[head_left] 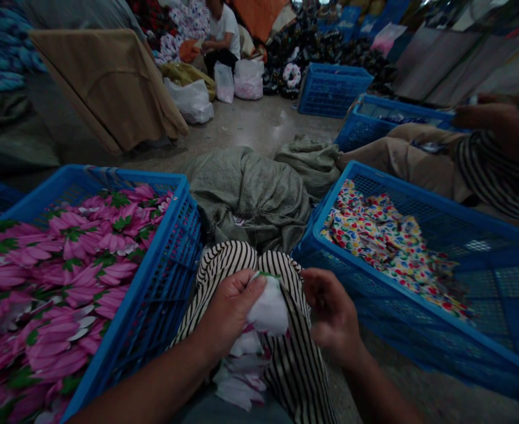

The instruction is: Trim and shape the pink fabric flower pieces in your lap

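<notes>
My left hand is closed, thumb on top, on a white fabric petal piece with a green upper edge and pink showing beneath. The piece hangs over my lap. More white and pink petal pieces lie below it between my striped trouser legs. To the right, apart from the piece, is my right hand, its fingers loosely curled and the thumb away from them; I see nothing in it. Left of me, a blue crate holds many pink petal pieces with green tops.
On the right, a blue crate holds colourful printed pieces. Grey-green sacks lie ahead of my knees. A person in striped clothing sits at the right; another person sits far back near white bags.
</notes>
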Available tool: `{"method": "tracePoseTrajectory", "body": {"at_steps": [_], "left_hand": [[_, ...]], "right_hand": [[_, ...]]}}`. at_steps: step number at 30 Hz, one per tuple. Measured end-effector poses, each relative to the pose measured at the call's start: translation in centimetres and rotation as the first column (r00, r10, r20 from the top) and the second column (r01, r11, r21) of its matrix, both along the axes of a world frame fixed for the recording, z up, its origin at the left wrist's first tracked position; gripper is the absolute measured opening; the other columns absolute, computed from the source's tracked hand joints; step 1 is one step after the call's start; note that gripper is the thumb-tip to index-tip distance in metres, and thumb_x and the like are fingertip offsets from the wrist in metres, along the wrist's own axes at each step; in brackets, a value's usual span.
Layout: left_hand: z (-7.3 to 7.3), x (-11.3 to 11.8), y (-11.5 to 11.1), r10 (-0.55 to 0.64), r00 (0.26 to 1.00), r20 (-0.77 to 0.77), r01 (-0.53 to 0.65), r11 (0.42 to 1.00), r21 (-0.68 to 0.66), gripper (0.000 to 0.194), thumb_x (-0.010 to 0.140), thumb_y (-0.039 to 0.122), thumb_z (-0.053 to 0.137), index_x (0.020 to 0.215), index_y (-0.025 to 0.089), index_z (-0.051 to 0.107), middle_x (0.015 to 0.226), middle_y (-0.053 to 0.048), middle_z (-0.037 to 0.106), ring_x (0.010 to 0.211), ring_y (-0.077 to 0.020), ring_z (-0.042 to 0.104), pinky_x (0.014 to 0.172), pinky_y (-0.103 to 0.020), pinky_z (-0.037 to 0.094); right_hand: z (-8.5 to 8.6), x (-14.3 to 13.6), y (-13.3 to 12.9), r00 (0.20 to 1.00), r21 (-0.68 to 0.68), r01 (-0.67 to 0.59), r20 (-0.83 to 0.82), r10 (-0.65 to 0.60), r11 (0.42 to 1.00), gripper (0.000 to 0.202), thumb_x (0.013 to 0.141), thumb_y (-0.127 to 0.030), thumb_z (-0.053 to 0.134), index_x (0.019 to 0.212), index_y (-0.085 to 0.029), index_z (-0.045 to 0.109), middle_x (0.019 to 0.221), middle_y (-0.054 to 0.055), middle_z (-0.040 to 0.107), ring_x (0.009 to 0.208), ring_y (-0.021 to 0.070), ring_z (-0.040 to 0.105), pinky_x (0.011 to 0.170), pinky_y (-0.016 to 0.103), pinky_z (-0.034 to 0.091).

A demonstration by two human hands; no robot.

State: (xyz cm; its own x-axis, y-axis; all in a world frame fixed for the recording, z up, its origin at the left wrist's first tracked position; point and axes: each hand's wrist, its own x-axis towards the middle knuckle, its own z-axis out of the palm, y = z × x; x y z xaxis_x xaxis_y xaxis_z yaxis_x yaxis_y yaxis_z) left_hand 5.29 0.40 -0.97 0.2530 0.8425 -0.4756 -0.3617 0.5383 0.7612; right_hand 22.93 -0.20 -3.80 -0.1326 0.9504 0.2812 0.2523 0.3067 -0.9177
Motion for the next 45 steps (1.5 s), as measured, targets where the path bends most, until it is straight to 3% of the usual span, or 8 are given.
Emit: {"method": "tracePoseTrajectory", "body": {"at_steps": [4,10,13,18,24,30,36,45], "left_hand": [[-0.1,0.7,0.4,0.172,0.979,0.113,-0.159,0.98,-0.117,0.023,0.067,0.036,0.066,0.072,0.015,0.059,0.052,0.003,0.057,0.045,-0.009,0.051,0.046,-0.02,0.038],[-0.3,1.3,0.6,0.266,0.946,0.183,-0.226,0.95,-0.214,0.008,0.07,0.019,0.064,0.07,0.013,0.06,0.058,0.0,0.061,0.05,-0.0091,0.055,0.052,-0.019,0.045],[-0.3,1.3,0.3,0.212,0.955,0.206,-0.172,0.965,-0.195,0.01,0.073,0.021,0.061,0.071,0.012,0.059,0.056,0.0,0.058,0.049,-0.0083,0.054,0.052,-0.018,0.045],[0.3,1.0,-0.7,0.08,0.995,0.064,-0.081,0.997,0.018,0.023,0.069,0.025,0.067,0.086,0.013,0.059,0.066,0.0,0.061,0.056,-0.009,0.056,0.055,-0.018,0.044],[-1.1,0.8,0.0,0.149,0.987,-0.056,-0.145,0.987,0.068,0.016,0.07,0.011,0.062,0.086,0.014,0.063,0.071,-0.001,0.066,0.064,-0.0105,0.059,0.061,-0.018,0.046],[-1.4,-0.3,1.6,0.302,0.881,0.364,-0.193,0.932,-0.305,0.016,0.077,0.004,0.047,0.074,0.01,0.061,0.073,-0.006,0.068,0.063,-0.0135,0.063,0.061,-0.025,0.051],[-0.8,0.4,1.6,0.249,0.795,0.554,-0.037,0.93,-0.365,0.021,0.086,0.017,0.042,0.082,0.011,0.062,0.07,-0.005,0.068,0.068,-0.0136,0.064,0.071,-0.026,0.051],[-2.0,-0.8,1.0,-0.016,0.925,0.38,0.056,0.994,-0.096,0.012,0.071,0.012,0.065,0.082,0.01,0.065,0.074,-0.005,0.069,0.066,-0.0121,0.063,0.066,-0.021,0.047]], "right_hand": [[0.3,-1.2,-1.6,0.937,0.176,-0.1,0.348,0.033,0.979,0.061,0.066,-0.032,0.068,0.12,-0.021,0.042,0.086,0.006,0.058,0.063,0.016,0.052,0.052,0.026,0.041],[-0.5,-1.8,0.2,0.884,0.287,-0.176,0.467,0.023,0.942,0.025,0.074,-0.016,0.052,0.099,-0.018,0.054,0.067,0.002,0.054,0.058,0.0152,0.05,0.051,0.026,0.036],[-0.8,-2.0,0.5,0.941,0.248,-0.105,0.339,0.015,0.963,0.014,0.076,-0.013,0.047,0.086,-0.018,0.055,0.065,0.001,0.055,0.057,0.0143,0.05,0.053,0.026,0.036],[-0.4,-2.6,0.4,0.994,-0.148,0.101,0.053,-0.094,0.984,0.014,0.081,-0.024,0.048,0.07,-0.018,0.054,0.056,-0.003,0.049,0.051,0.0111,0.044,0.048,0.022,0.034],[-0.9,-3.0,0.2,0.862,-0.588,-0.172,-0.478,-0.168,0.79,0.027,0.072,-0.039,0.063,0.067,-0.016,0.051,0.055,-0.005,0.045,0.045,0.0052,0.036,0.041,0.016,0.027],[-1.4,-3.7,0.0,0.55,-0.551,-0.348,-0.775,-0.31,0.759,0.027,0.07,-0.037,0.069,0.069,-0.019,0.049,0.045,-0.011,0.034,0.034,0.0025,0.017,0.035,0.015,0.018],[-0.1,-4.0,0.5,0.307,-0.431,-0.717,-0.901,-0.306,0.549,0.026,0.074,-0.041,0.062,0.064,-0.019,0.053,0.032,-0.012,0.024,0.031,0.0057,0.014,0.031,0.014,0.02],[-0.5,-4.0,1.2,0.479,-0.621,-0.604,-0.784,-0.395,0.5,0.038,0.073,-0.043,0.064,0.053,-0.015,0.048,0.03,-0.01,0.034,0.027,0.0013,0.015,0.028,0.012,0.02]]}}
